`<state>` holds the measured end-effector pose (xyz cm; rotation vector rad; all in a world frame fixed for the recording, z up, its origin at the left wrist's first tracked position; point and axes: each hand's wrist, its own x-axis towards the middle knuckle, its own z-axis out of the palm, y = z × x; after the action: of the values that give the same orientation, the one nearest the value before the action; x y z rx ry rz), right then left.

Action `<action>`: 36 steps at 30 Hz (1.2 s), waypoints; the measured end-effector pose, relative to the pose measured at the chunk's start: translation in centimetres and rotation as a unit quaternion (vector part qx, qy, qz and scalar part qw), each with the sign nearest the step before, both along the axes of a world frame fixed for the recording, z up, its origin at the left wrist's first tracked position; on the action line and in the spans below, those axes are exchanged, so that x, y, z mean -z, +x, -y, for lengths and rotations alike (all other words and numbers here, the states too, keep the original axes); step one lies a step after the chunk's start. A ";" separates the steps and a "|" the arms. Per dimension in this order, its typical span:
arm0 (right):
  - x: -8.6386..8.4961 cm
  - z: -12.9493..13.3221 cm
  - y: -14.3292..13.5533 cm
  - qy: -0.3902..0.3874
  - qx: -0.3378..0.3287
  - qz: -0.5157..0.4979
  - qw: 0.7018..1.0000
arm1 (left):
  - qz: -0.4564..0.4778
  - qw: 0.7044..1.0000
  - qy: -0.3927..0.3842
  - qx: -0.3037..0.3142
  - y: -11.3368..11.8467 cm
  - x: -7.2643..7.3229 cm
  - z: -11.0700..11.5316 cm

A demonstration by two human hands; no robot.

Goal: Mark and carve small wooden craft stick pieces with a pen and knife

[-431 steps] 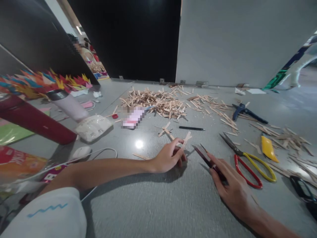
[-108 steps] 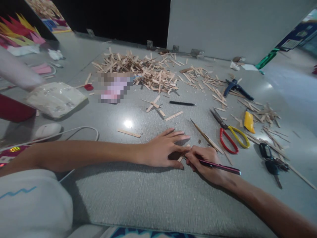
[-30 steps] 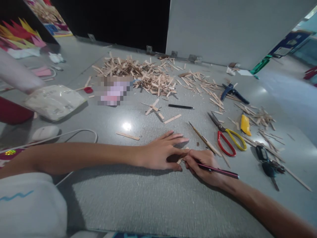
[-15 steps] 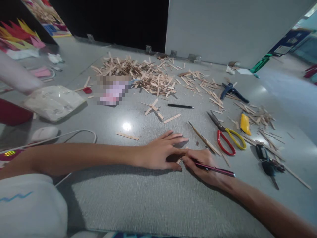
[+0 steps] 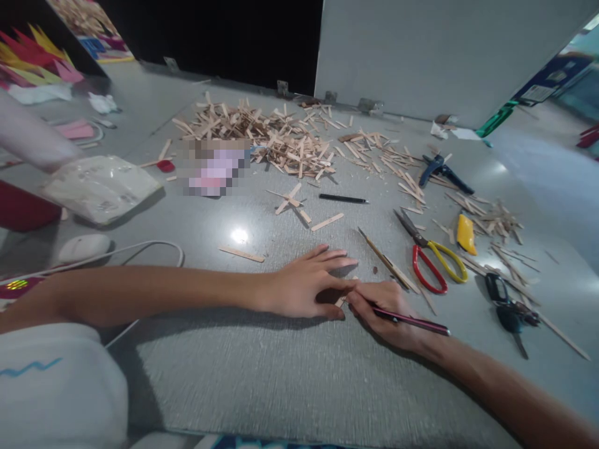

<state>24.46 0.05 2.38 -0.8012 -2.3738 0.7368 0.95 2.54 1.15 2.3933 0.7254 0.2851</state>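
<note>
My left hand [image 5: 311, 285] lies palm down on the grey table [image 5: 262, 386], its fingers spread around a small wooden stick [image 5: 340, 300] that is mostly hidden. Close against its index finger, my right hand [image 5: 386, 312] is closed on a dark pink pen [image 5: 414, 321]; the tip meets the stick area, but the exact contact is hidden. Beyond my hands are a loose stick [image 5: 241, 254], another stick [image 5: 327, 221], a small crossed-stick piece [image 5: 290, 201] and a black pen [image 5: 344, 198]. A thin brush-like tool [image 5: 379, 252] lies just past my right hand.
Red-and-yellow-handled scissors [image 5: 429, 259], a yellow cutter [image 5: 466, 234], keys [image 5: 510, 315] and blue pliers [image 5: 444, 173] lie right. A pile of sticks [image 5: 262, 134] is at the back. At left are a plastic packet [image 5: 100, 187], a mouse [image 5: 84, 248] and a cable.
The view has shifted very slightly. The pen's rear end has moved a little to the right in my right hand; my left hand keeps its spread pose.
</note>
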 end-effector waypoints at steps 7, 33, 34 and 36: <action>-0.5 0.0 0.3 -0.085 0.022 -0.014 0.996 | 0.019 1.000 -0.003 -0.012 0.0 0.5 0.1; -6.6 -0.3 0.3 -0.046 0.161 -0.243 0.956 | 0.256 0.920 -0.243 -0.170 -1.9 -8.8 0.9; -6.3 -0.1 0.1 -0.049 0.161 -0.261 0.951 | 0.273 0.913 -0.255 -0.165 -1.9 -8.7 1.1; -5.3 0.5 -0.1 -0.047 0.176 -0.283 0.942 | 0.286 0.900 -0.288 -0.156 -1.7 -8.4 1.3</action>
<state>24.32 -0.43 7.71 -0.8794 -1.6403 0.8008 -0.80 1.19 9.55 1.5134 0.7678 0.7527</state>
